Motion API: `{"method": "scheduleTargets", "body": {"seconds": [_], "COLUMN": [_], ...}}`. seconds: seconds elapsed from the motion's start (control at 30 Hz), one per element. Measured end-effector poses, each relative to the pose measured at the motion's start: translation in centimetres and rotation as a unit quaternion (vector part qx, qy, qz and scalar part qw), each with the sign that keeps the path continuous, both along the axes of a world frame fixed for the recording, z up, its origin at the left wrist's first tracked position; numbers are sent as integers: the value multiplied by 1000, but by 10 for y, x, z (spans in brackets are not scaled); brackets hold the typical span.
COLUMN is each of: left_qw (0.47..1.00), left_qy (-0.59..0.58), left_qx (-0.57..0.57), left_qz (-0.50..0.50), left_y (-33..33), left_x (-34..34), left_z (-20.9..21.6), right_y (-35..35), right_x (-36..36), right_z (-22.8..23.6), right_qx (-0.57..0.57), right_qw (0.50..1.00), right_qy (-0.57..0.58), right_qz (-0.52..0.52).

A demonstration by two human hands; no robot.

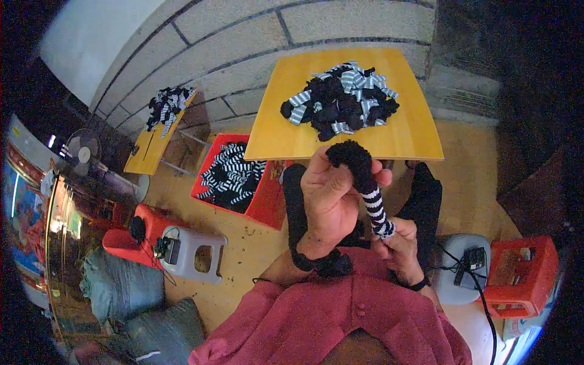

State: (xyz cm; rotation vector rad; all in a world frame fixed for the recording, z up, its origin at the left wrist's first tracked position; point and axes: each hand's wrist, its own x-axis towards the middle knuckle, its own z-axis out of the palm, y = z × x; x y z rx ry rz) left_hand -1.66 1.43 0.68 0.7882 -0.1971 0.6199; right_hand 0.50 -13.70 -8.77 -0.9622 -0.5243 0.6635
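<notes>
My left hand is closed around the fuzzy black end of a striped knitted tube, which I hold up over my lap. That fluffy black part bends over at the top, between thumb and fingers. Below it the tube narrows into black and white stripes. My right hand pinches the lower striped end, so the piece is stretched at a slant between both hands. A bunched black fabric band hangs at my left wrist. On the yellow table ahead lies a pile of black fuzzy and grey-white striped pieces.
A red bin full of striped pieces stands left of the table. Farther left is a smaller table with another pile. Stools with devices and cables flank me. Stuffed sacks lie at lower left.
</notes>
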Motion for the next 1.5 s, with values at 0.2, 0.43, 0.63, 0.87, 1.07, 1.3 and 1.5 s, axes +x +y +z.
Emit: {"method": "scheduleTargets", "body": {"seconds": [0.2, 0.43, 0.63, 0.87, 1.07, 1.3, 1.5], "left_qw": [999, 989, 992, 996, 993, 994, 992], "left_qy": [-21, -35, -7, 16, -80, 2, -23], "left_qx": [-14, 38, -36, -30, 88, 46, 6], "left_qz": [-40, -139, -119, -83, -26, -99, -121], "left_y": [3, 21, 17, 2, 5, 6, 23], "left_x": [10, 16, 8, 6, 12, 6, 13], "left_z": [1, 11, 21, 7, -6, 6, 9], "right_y": [11, 1, 7, 7, 5, 6, 9], "right_x": [-6, -6, -12, -13, -16, -9, -13], "right_z": [14, 11, 14, 13, 29, 15, 8], "right_qx": [66, -10, -43, 13, -19, -109, -144], "right_qw": [983, 999, 997, 998, 994, 951, 930], "right_qy": [146, 37, -22, 29, 83, -181, -234], "right_qz": [87, 6, -68, -62, -69, -226, -243]}}
